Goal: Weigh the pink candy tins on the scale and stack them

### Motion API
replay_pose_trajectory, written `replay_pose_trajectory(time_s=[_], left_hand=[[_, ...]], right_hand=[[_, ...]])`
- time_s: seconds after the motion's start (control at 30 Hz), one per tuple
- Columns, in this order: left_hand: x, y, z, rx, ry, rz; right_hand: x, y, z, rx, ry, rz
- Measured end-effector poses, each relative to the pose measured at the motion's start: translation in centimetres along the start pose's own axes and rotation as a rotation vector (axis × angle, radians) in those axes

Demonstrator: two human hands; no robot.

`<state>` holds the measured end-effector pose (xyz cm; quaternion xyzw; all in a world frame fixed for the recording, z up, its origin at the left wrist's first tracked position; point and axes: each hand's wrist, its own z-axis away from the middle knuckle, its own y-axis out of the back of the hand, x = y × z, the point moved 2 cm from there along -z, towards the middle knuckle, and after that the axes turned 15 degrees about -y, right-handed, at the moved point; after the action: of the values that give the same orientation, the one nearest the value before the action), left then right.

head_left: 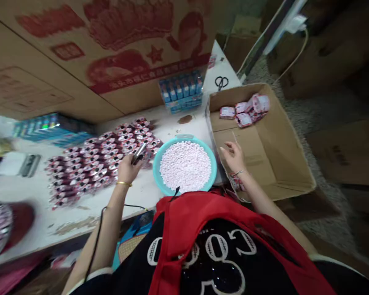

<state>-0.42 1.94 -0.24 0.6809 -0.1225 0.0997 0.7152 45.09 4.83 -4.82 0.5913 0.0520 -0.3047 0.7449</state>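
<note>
My left hand [128, 167] is closed around a small metallic tube-like item [139, 152], held over rows of red and silver tubes [101, 162] laid out on the white table [33, 188]. My right hand [233, 156] hovers with fingers loosely spread at the near edge of an open cardboard box [283, 164], holding nothing. A teal bowl [158, 159] full of small pale pink pellets [185, 164] sits between the two hands.
Several pink wrapped packs [246, 110] lie at the box's far end. Blue packets [181, 91] stand against a large printed carton wall [110, 49]; more blue packets [49, 128] lie at left. Black scissors [221, 82] rest on the table's far corner. A cable [295, 57] runs at right.
</note>
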Motion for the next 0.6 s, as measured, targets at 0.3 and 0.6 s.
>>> replay_pose_trajectory(time_s=[0.3,0.6], left_hand=[[-1.1,-6.3,-2.9,-0.197,-0.092,0.093],[1.7,-5.6,-1.3,-0.071,-0.207,0.074]], right_hand=[[11.5,3.8,1.3,-0.354,-0.343,0.369],[12.7,2.9,2.6,-0.352,-0.325,0.214]])
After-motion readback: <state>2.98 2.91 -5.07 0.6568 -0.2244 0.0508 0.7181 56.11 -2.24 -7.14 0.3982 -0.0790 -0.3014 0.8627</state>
